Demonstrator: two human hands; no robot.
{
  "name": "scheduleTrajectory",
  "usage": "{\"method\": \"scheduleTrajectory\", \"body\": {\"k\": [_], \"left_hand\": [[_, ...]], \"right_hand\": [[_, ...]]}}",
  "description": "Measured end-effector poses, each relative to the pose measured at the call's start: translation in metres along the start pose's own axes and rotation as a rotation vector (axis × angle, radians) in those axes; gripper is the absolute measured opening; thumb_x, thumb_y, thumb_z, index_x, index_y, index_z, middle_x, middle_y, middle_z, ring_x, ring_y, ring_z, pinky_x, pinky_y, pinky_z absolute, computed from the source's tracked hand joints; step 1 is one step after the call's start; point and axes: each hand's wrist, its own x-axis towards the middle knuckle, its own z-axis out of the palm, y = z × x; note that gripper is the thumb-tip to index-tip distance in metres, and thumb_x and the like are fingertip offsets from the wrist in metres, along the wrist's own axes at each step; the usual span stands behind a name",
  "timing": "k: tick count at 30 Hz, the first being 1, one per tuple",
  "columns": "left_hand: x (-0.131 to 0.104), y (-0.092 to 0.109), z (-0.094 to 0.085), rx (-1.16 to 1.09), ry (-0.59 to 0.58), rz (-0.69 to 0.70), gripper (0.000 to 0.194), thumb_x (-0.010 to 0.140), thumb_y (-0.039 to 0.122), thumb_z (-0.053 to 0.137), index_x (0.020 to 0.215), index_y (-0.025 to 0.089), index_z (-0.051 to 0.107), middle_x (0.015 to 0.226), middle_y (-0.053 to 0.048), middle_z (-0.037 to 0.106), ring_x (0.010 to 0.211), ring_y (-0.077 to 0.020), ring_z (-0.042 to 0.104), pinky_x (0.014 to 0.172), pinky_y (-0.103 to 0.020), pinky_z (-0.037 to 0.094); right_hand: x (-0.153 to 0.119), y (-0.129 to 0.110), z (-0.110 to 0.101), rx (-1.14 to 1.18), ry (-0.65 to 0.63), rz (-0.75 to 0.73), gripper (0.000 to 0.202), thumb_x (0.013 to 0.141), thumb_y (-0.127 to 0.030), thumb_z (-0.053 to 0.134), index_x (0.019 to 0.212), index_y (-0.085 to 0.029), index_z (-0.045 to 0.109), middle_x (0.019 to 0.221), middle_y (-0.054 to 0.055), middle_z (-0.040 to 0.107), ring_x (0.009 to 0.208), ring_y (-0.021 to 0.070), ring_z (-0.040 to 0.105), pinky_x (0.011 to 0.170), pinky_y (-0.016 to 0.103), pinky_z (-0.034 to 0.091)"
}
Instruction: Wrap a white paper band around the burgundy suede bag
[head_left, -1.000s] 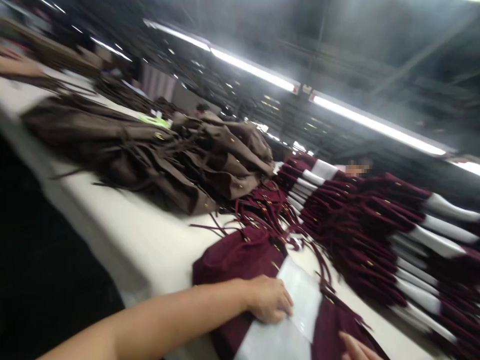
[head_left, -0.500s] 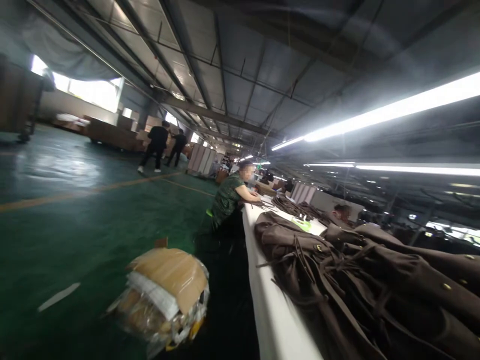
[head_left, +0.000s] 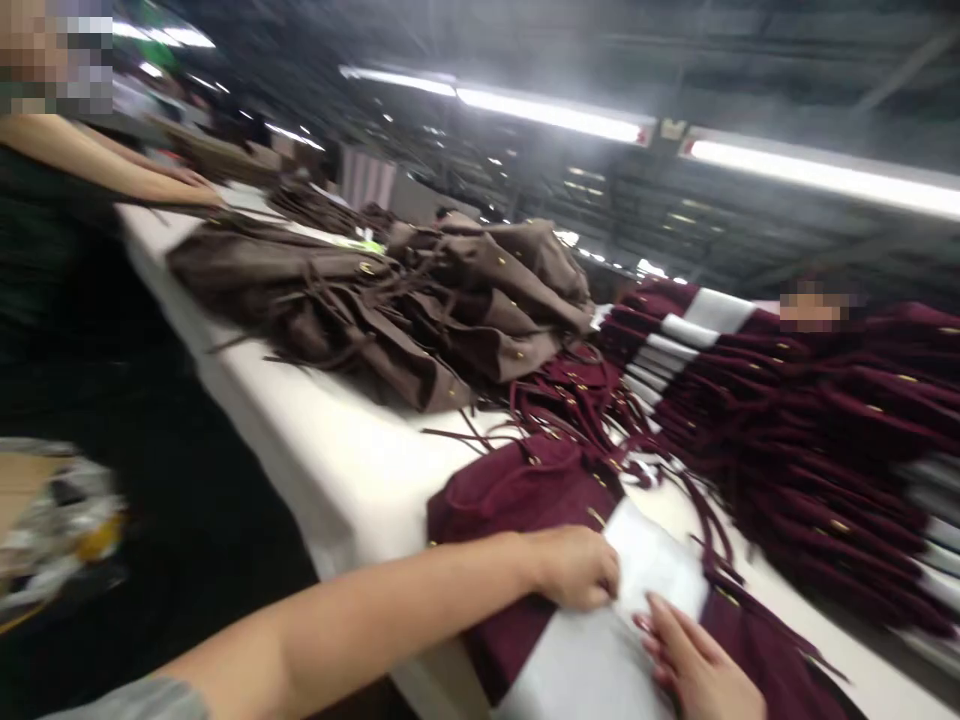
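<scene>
At the lower middle, my left hand (head_left: pixel 576 568) reaches over a maroon bag (head_left: pixel 517 490), its fingers closed on the edge of a white sheet (head_left: pixel 592 665). My right hand (head_left: pixel 701 660) is just to the right, thumb and fingers pinched together at the same white material. Between and above the hands a pale flat piece (head_left: pixel 656 560) lies against the maroon fabric. Another maroon bag (head_left: pixel 772 650) with thin straps lies at the lower right. Motion blurs the fine detail at the fingertips.
Brown bags (head_left: pixel 465 300) are heaped along the white table (head_left: pixel 300 430). Stacked maroon bags (head_left: pixel 810 430) with white bands stand on the right. A person's arm (head_left: pixel 97 165) rests on the table's far left end. A plastic-wrapped bundle (head_left: pixel 45 530) sits on the floor.
The view has swung right and down. Both my hands, the maroon bags and the white sheet now show; the windows and the two standing people have left the view.
</scene>
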Motion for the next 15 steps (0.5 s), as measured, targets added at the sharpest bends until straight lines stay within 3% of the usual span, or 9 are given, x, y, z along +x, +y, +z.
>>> {"method": "scheduleTrajectory", "body": {"k": [2, 5, 9, 15], "left_hand": [[0.012, 0.002, 0.01, -0.046, 0.028, 0.049, 0.019, 0.076, -0.001, 0.061, 0.082, 0.014, 0.071, 0.097, -0.007, 0.072, 0.095, -0.0186, 0.065, 0.09, -0.025, 0.049], [0.012, -0.003, 0.009, -0.073, 0.073, 0.049, 0.023, 0.075, 0.0, 0.059, 0.084, 0.015, 0.073, 0.097, -0.004, 0.073, 0.093, -0.0175, 0.065, 0.089, -0.023, 0.048], [0.008, -0.007, 0.005, -0.076, 0.079, 0.004, 0.025, 0.073, 0.0, 0.06, 0.085, 0.016, 0.075, 0.096, -0.003, 0.073, 0.092, -0.0168, 0.066, 0.09, -0.021, 0.048], [0.011, -0.007, 0.005, -0.094, 0.071, -0.061, 0.026, 0.072, 0.0, 0.059, 0.083, 0.017, 0.076, 0.093, -0.003, 0.075, 0.09, -0.0175, 0.068, 0.088, -0.022, 0.049]], "right_hand": [[-0.002, -0.006, -0.014, 0.145, 0.032, 0.197, 0.057, 0.07, -0.062, 0.071, 0.094, -0.011, 0.072, 0.076, 0.011, 0.072, 0.057, 0.0171, 0.063, 0.042, 0.023, 0.047], [0.003, -0.025, -0.008, 0.396, 0.032, 0.391, 0.061, 0.052, -0.053, 0.084, 0.091, -0.008, 0.072, 0.072, 0.01, 0.071, 0.055, 0.0128, 0.059, 0.039, 0.017, 0.038], [0.003, -0.042, 0.003, 0.421, 0.005, 0.429, 0.057, 0.049, -0.051, 0.085, 0.083, -0.008, 0.072, 0.067, 0.008, 0.069, 0.051, 0.0091, 0.054, 0.038, 0.014, 0.034], [0.005, -0.04, 0.009, 0.363, -0.054, 0.471, 0.05, 0.052, -0.048, 0.081, 0.079, -0.007, 0.071, 0.064, 0.009, 0.068, 0.049, 0.0092, 0.055, 0.039, 0.014, 0.036]]}}
